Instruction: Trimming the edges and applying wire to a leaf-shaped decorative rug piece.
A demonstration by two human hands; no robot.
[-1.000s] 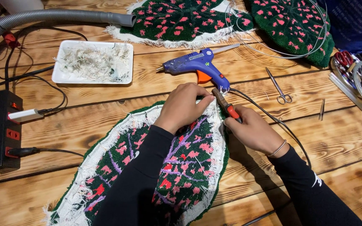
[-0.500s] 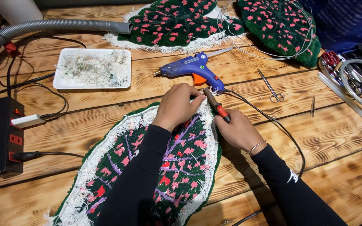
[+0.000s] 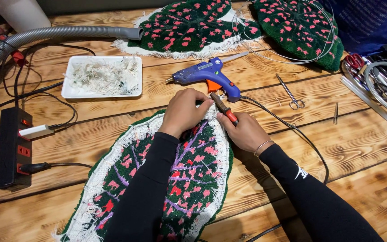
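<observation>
Two hands are working at the top of the leaf rug (image 3: pixel 189 179): the left hand (image 3: pixel 185 111) is pressing its cloth edge with bent fingers, the right hand (image 3: pixel 242 130) is gripping a red-handled tool (image 3: pixel 224 107), and a slip could poke a finger.

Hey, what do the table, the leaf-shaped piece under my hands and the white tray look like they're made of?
Table: wooden planks with dark, scorched-looking grain, matte. Leaf-shaped piece: tufted yarn on white woven backing, judging by the frayed cloth edge. White tray: smooth, probably plastic or foam; holds pale thread scraps.
</observation>
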